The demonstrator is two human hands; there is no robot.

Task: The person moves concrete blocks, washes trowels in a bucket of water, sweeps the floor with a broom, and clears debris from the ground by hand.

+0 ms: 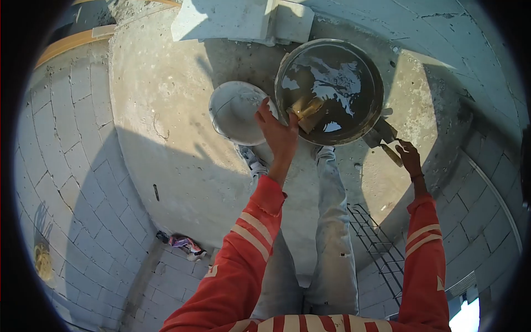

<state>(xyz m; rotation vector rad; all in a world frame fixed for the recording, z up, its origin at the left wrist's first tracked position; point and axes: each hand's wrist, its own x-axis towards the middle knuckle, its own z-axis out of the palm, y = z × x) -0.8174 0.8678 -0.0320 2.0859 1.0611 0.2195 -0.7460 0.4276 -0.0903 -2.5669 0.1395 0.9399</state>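
My left hand [278, 135] is at the left rim of a large round tub [378, 69], its fingers apart. Inside the tub, a flat tool with a wooden handle [310, 108] rests by the rim, close to my left thumb. Dark, shiny liquid [326, 72] fills the tub. On the right, the fingers of my right hand [410, 158] are closed at a trowel [391, 155] with a wooden handle; its grey blade lies against the tub's lower right side. A pale round bucket [221, 124] stands left of the tub, beside my left fingertips.
Pale blocks [221, 19] lie behind the tub. Block walls [72, 133] rise on both sides. A steel rebar cage [376, 243] leans at lower right, and a colourful crumpled bag [185, 243] lies at lower left. My legs [332, 238] stand close to the tub.
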